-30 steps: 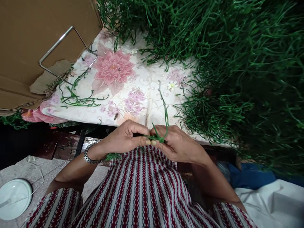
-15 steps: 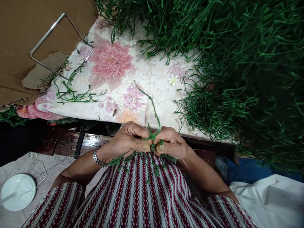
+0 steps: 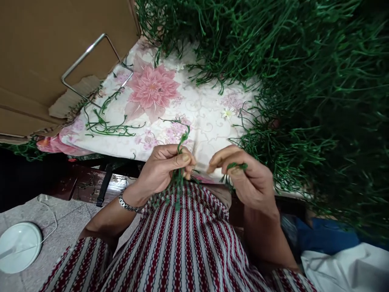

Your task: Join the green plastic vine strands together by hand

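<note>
My left hand [image 3: 165,168], with a metal watch band at its wrist, is closed in a pinch on a green plastic-looking stem [image 3: 182,140]. The stem's thin top bends over to the left, and more green sprigs [image 3: 178,198] hang below the fingers in front of the striped garment. Apart from it on the right, my right hand [image 3: 251,176] is closed with short green stem pieces [image 3: 237,166] between thumb and fingers. Its fingertips point toward the left hand without touching it. Part of what each hand holds is hidden by the fingers.
A large heap of green stems [image 3: 291,81] covers the table's right and back. Loose stems [image 3: 112,129] lie on the floral tablecloth [image 3: 209,117] at left, near a bent metal rod frame [image 3: 82,54] and a cardboard box [image 3: 60,36]. A white round lid-like object [image 3: 20,247] is low left.
My hands were together at the stem and have separated. The right hand has moved right and up with green pieces in it; the left keeps hold of the stem. The view has shifted slightly.
</note>
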The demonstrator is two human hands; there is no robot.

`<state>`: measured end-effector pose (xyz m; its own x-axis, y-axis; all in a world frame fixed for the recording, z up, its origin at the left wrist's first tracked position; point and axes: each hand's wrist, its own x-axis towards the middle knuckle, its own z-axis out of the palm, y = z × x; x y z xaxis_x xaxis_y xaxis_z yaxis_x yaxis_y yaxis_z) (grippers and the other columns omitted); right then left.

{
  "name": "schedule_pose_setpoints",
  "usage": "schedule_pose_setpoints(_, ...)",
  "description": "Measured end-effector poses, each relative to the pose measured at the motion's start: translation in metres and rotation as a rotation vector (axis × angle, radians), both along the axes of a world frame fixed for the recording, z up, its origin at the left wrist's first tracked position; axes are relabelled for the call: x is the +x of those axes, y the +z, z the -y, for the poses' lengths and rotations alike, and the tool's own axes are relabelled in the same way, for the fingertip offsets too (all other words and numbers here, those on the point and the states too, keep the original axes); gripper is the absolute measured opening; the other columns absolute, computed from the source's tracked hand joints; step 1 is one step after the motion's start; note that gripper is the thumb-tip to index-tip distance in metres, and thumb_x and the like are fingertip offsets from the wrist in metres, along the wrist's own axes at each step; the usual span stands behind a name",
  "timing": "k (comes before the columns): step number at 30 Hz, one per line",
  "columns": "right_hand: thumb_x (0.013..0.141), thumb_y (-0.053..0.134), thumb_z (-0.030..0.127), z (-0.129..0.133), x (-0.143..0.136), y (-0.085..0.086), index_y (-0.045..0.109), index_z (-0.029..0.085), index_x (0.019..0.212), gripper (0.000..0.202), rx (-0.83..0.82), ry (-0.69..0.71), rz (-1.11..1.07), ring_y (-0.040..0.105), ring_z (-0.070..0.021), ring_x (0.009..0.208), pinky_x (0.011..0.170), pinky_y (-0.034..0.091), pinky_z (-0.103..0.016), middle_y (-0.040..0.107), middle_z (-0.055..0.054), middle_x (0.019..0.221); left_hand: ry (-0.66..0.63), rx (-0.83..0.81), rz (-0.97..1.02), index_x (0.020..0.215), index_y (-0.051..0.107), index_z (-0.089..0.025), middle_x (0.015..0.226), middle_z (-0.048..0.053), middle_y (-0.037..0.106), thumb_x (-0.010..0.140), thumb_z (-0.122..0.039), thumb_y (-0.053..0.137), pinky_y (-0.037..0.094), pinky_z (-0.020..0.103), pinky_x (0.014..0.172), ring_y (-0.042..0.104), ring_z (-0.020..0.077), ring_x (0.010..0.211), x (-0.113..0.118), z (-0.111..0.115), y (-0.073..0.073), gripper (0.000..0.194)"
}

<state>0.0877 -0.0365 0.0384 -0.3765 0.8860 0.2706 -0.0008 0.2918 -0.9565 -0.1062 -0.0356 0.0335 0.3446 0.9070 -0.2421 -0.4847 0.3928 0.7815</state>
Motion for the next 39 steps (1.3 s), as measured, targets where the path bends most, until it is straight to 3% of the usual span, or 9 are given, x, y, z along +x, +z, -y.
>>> schedule_pose_setpoints(3, 0.09, 0.044, 0.024, -0.003, -0.003, 0.002, 0.056, 0.017, 0.089, 0.013, -0.064, -0.122, 0.081, 0.049, -0.0083, 0.053, 0.053, 0.041, -0.024, 0.057, -0.003, 0.079, 0.064, 0.018, -0.029, 0.068, 0.069, -0.015, 0.069, 0.002, 0.06, 0.073, -0.024, 0.065, 0.049, 0.026, 0.059, 0.056, 0.0114, 0.059, 0.006, -0.005, -0.001, 0.011)
schedule_pose_setpoints(7, 0.089, 0.046, 0.028, -0.004, -0.018, -0.001, 0.056, 0.017, 0.094, 0.015, -0.042, -0.1, 0.308, 0.049, -0.0093, 0.061, 0.058, 0.039, -0.022, 0.055, 0.0, 0.071, 0.161, 0.06, -0.048, 0.067, 0.071, -0.015, 0.08, 0.003, 0.06, 0.072, -0.022, 0.067, 0.046, 0.023, 0.071, 0.056, 0.0111, 0.074, 0.016, -0.009, -0.002, 0.01)
schedule_pose_setpoints(13, 0.078, 0.061, 0.032, -0.001, -0.026, -0.009, 0.048, 0.017, 0.072, 0.021, 0.005, -0.088, 0.485, 0.04, -0.0076, 0.058, 0.054, 0.032, -0.02, 0.045, 0.004, 0.063, 0.175, 0.059, -0.053, 0.067, 0.072, -0.016, 0.074, 0.002, 0.059, 0.071, -0.02, 0.069, 0.043, 0.021, 0.074, 0.054, 0.0109, 0.079, 0.023, -0.008, -0.005, 0.006)
schedule_pose_setpoints(19, 0.085, 0.052, 0.026, 0.0, -0.022, -0.014, 0.054, 0.015, 0.08, 0.012, -0.075, 0.018, 0.371, 0.048, -0.0087, 0.062, 0.06, 0.038, -0.02, 0.054, 0.001, 0.067, 0.215, -0.033, -0.065, 0.064, 0.069, -0.014, 0.065, 0.0, 0.06, 0.069, -0.024, 0.07, 0.043, 0.02, 0.063, 0.053, 0.0081, 0.062, 0.022, -0.006, -0.005, 0.011)
schedule_pose_setpoints(25, 0.087, 0.048, 0.026, 0.001, -0.026, -0.014, 0.049, 0.016, 0.07, 0.019, -0.043, 0.033, 0.277, 0.042, -0.0079, 0.057, 0.055, 0.034, -0.02, 0.046, 0.003, 0.06, 0.31, -0.141, -0.016, 0.06, 0.066, -0.012, 0.059, 0.0, 0.063, 0.065, -0.026, 0.073, 0.044, 0.02, 0.058, 0.055, 0.0081, 0.055, 0.025, -0.005, -0.002, 0.016)
schedule_pose_setpoints(29, 0.087, 0.048, 0.024, 0.002, -0.027, -0.018, 0.047, 0.017, 0.069, 0.019, -0.04, 0.082, 0.186, 0.04, -0.0075, 0.057, 0.055, 0.033, -0.02, 0.042, 0.003, 0.062, 0.269, -0.211, 0.041, 0.058, 0.064, -0.012, 0.05, 0.0, 0.06, 0.061, -0.031, 0.074, 0.038, 0.019, 0.045, 0.05, 0.0073, 0.043, 0.026, -0.005, -0.001, 0.022)
schedule_pose_setpoints(39, 0.086, 0.046, 0.024, 0.009, -0.031, -0.023, 0.048, 0.017, 0.074, 0.014, 0.051, 0.059, 0.065, 0.044, -0.0102, 0.062, 0.058, 0.036, -0.024, 0.049, -0.001, 0.069, 0.267, -0.174, 0.126, 0.055, 0.065, -0.012, 0.047, 0.0, 0.059, 0.06, -0.028, 0.075, 0.035, 0.019, 0.041, 0.048, 0.0067, 0.041, 0.028, -0.003, 0.009, 0.02)
